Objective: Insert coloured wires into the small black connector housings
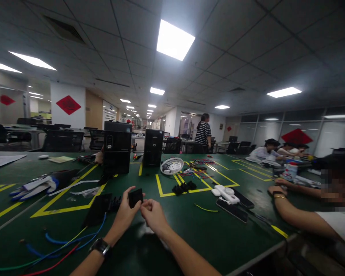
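Near the middle of the frame, a little below center, I have a small black box [136,197] raised above the green desk [195,237], grasped between the thumb and fingers of my left hand [125,209]. The fingers of my right hand [154,215] are bent inward just beside the box's lower right edge; I cannot tell whether they pinch anything or touch the box. A dark watch [100,247] sits on my left wrist. Left of my hands lies a flat black panel [96,211], and blue wires [57,240], a green wire [14,267] and a red wire [57,263] spread across the lower left of the frame. White and blue gloves [36,188] lie farther up on the left. Beyond my hands stand two black computer cases [117,149], with a round white basket [172,166] to the right of them. Nearer to me is a clump of black parts [184,188], with colored wires [198,173] behind it. Right of center, a short yellow wire [206,208] lies near a white gadget [225,194] and a dark phone [232,210]. At the right edge a co-worker's bent arm [297,216] rests on the desk.
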`<state>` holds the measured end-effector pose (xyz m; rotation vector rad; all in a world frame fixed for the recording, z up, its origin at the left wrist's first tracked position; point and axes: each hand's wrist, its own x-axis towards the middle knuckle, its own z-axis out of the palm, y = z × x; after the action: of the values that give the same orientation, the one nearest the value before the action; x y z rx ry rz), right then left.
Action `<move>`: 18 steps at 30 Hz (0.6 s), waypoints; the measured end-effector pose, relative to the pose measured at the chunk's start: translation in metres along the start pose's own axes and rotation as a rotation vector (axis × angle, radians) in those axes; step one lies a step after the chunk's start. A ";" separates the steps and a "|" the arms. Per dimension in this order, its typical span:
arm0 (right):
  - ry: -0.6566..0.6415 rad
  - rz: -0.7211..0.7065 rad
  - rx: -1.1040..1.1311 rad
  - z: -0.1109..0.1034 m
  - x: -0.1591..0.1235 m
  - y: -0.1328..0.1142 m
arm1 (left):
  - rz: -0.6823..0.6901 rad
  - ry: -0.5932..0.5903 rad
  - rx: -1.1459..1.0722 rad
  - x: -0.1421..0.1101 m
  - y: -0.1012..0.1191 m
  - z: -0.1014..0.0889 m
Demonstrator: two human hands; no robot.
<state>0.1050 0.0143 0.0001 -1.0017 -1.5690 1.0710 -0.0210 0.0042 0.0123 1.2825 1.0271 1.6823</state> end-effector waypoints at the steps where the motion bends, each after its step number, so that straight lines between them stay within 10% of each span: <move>1: -0.029 0.022 -0.012 0.000 0.000 0.000 | 0.003 0.026 -0.006 0.001 0.002 -0.002; 8: -0.139 -0.077 -0.215 -0.003 -0.003 -0.001 | 0.011 0.135 0.004 0.012 0.009 -0.019; 18: -0.281 -0.014 -0.263 -0.014 -0.007 -0.007 | -0.068 -0.046 -0.085 0.031 -0.011 -0.040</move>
<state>0.1189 0.0082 0.0073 -1.0444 -1.9824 1.0478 -0.0648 0.0308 0.0065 1.2129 0.9518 1.6204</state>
